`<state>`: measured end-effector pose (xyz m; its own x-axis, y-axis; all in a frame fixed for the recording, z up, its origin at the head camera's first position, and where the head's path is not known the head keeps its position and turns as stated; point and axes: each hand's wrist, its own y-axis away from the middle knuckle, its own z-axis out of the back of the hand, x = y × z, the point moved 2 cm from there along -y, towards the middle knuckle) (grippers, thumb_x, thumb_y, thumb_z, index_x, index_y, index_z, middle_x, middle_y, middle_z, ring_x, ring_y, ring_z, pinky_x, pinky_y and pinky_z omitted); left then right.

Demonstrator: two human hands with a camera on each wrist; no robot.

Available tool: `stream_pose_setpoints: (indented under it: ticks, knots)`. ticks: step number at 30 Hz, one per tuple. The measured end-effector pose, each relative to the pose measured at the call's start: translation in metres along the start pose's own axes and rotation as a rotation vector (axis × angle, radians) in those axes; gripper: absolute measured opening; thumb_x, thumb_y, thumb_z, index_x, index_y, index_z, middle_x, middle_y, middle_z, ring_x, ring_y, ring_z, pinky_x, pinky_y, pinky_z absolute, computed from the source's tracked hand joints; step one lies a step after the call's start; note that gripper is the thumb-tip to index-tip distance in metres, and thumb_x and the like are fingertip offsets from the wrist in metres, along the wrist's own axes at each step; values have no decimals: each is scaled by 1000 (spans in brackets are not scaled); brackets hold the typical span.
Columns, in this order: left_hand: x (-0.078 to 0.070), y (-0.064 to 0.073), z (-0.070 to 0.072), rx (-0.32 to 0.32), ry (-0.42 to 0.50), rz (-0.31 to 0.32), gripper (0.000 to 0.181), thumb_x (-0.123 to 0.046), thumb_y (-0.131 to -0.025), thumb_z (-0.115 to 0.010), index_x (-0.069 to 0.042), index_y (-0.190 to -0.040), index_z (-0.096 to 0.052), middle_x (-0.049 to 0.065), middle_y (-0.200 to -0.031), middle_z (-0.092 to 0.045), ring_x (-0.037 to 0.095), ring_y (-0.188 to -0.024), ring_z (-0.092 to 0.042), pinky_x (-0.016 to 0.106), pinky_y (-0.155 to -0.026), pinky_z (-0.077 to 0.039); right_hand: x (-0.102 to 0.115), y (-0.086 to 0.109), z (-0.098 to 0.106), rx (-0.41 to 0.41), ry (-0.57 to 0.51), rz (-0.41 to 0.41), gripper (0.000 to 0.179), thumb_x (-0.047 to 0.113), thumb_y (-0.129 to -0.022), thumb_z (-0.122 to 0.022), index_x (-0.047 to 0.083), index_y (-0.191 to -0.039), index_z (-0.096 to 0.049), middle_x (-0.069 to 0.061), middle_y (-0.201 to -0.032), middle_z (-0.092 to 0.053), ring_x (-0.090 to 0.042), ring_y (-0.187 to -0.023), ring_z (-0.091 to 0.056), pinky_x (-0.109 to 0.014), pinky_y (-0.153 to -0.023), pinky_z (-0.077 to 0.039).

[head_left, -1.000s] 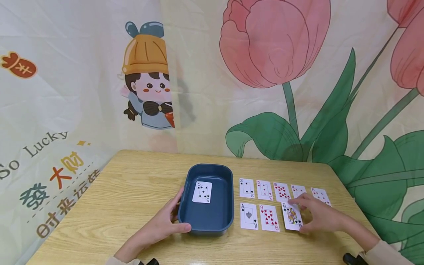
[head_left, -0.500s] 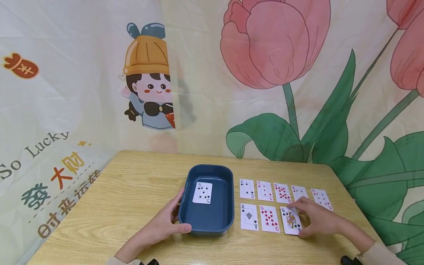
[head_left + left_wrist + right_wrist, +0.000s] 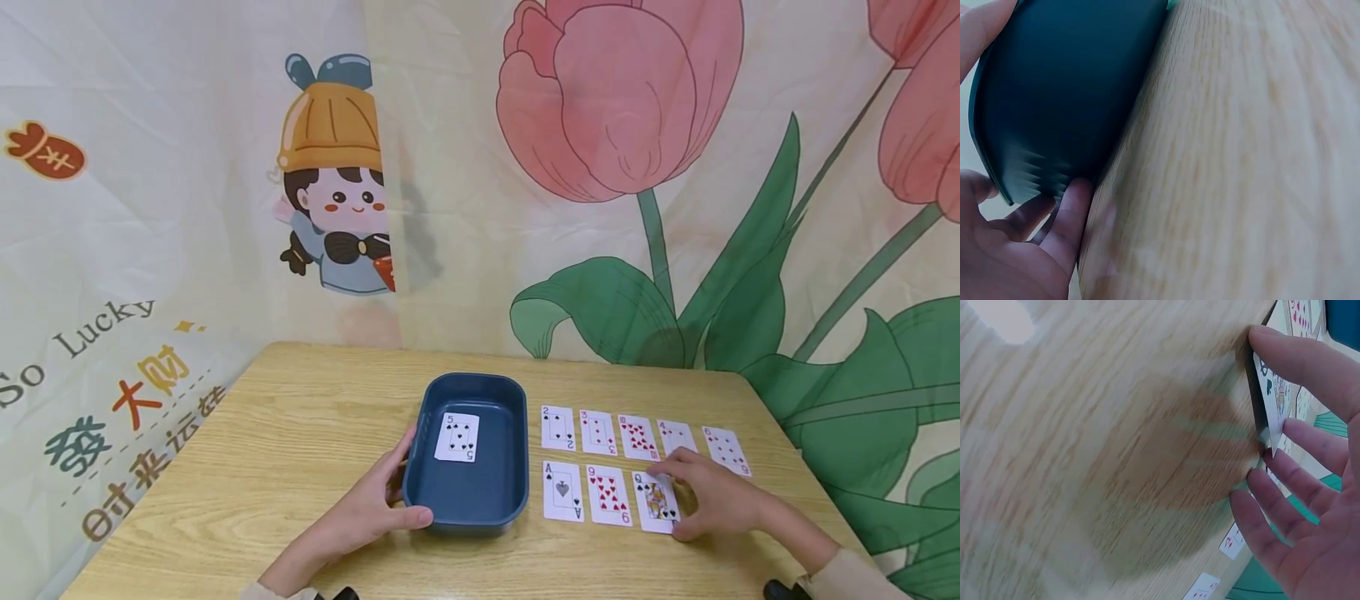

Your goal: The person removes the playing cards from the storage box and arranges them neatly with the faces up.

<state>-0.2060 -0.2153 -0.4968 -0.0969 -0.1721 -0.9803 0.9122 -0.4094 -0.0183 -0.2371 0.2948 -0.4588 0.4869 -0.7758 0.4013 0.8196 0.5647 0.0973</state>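
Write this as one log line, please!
left hand: holds tray | right hand: pinches queen card | five card: inside tray | ace card, nine card: on table

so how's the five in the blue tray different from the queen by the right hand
The five lies inside the blue tray; the queen is outside it, beside the nine. The five shows plain black pips, while the queen bears a coloured figure. No hand touches the five, but the right hand pinches the queen. Both are white, face-up playing cards.
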Motion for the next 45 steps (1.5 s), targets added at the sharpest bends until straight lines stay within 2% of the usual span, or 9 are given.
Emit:
stream_pose_setpoints:
  ticks: [6,14,28,45]
  knots:
    - [4,0,0,2,14,-9,118,-21,-91,-87,-26,-173,-2,19,-174,-12,39,-142,-49,29,-105,-54,1,-4,-1,-1,9,2,79,40,-73,-97,12,-140,-67,2,-124,-58,-20,-109,-54,-34,-94,-51]
    - [4,-2,0,3,25,-11,118,-20,-90,-87,-26,-173,-2,19,-173,-12,39,-142,-50,29,-105,-54,0,-5,-1,4,10,-15,79,39,-71,-98,13,-140,-67,2,-125,-57,-21,-111,-55,-38,-96,-52]
    - [4,-2,0,12,27,-13,118,-20,-91,-86,-26,-173,-1,20,-174,-10,40,-143,-50,31,-106,-54,-1,-7,-2,18,-11,-41,81,37,-71,-98,14,-142,-66,2,-125,-56,-22,-112,-53,-37,-96,-50]
    - [4,-2,0,20,47,-18,119,-18,-91,-86,-24,-173,0,22,-174,-9,42,-141,-50,32,-104,-56,-1,-7,-2,16,-8,-24,83,37,-71,-97,11,-143,-65,0,-128,-55,-23,-114,-54,-36,-97,-50]
